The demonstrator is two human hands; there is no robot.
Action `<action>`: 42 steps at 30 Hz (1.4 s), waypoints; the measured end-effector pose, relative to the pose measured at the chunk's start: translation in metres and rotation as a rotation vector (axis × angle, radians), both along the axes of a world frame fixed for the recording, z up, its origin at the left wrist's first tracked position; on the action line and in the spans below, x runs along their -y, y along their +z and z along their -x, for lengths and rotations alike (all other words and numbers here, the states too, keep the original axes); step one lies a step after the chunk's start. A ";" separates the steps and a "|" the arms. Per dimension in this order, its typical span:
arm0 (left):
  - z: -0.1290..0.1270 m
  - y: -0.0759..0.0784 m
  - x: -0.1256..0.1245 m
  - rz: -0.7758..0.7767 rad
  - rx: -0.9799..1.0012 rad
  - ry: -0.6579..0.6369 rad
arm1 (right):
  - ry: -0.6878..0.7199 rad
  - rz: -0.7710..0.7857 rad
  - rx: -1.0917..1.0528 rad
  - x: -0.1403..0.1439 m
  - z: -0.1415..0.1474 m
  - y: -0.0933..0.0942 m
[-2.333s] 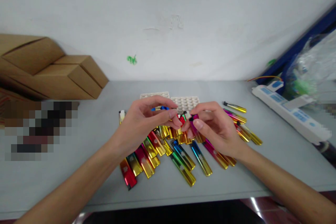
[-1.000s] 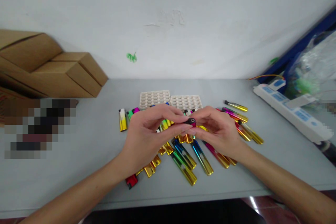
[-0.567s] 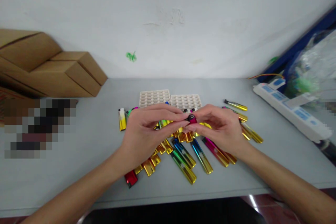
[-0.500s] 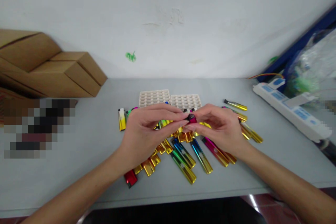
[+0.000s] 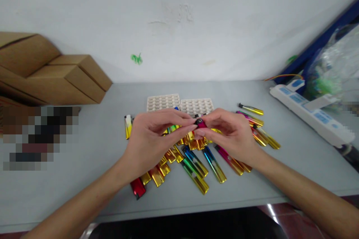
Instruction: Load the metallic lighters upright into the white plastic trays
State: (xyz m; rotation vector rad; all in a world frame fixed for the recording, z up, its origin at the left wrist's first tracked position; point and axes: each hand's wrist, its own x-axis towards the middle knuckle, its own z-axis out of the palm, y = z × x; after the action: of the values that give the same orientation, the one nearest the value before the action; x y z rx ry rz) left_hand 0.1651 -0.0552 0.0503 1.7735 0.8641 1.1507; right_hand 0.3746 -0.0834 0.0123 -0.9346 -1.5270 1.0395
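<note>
Both hands pinch one magenta lighter above the heap of lighters.

The magenta lighter (image 5: 201, 123) is held end-on between the fingertips of the left hand (image 5: 148, 142) and the right hand (image 5: 232, 134), both closed on it, raised just over the middle of the tabletop (image 5: 98, 127). Under the hands lies a pile of metallic lighters (image 5: 196, 164), gold with blue, green, red and pink, fanned toward the near edge. Just behind the hands sit two white trays (image 5: 179, 102). More lighters (image 5: 258, 134) lie to the right. Cardboard boxes (image 5: 56, 78) fill the far left corner; a white power strip (image 5: 311, 119) runs along the right edge.
</note>
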 end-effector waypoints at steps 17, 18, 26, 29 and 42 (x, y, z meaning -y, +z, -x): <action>0.015 0.006 -0.017 -0.050 -0.240 -0.244 | 0.328 0.332 -0.077 -0.006 -0.010 0.009; 0.016 0.007 -0.019 -0.072 -0.285 -0.285 | 0.362 0.361 -0.072 -0.006 -0.010 0.010; 0.016 0.002 -0.020 0.201 -0.243 -0.426 | 0.522 0.567 -0.102 -0.009 -0.013 0.012; 0.014 -0.003 -0.017 0.355 -0.147 -0.437 | 0.573 0.602 -0.128 -0.009 -0.012 0.013; 0.012 -0.004 -0.023 0.363 -0.103 -0.339 | 0.490 0.551 -0.151 -0.012 -0.013 0.016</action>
State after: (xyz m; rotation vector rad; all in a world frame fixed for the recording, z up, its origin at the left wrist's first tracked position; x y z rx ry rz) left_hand 0.1528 -0.0325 0.0464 1.6072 0.7407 0.6426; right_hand 0.3879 -0.0718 0.0284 -0.8296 -1.3945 1.9056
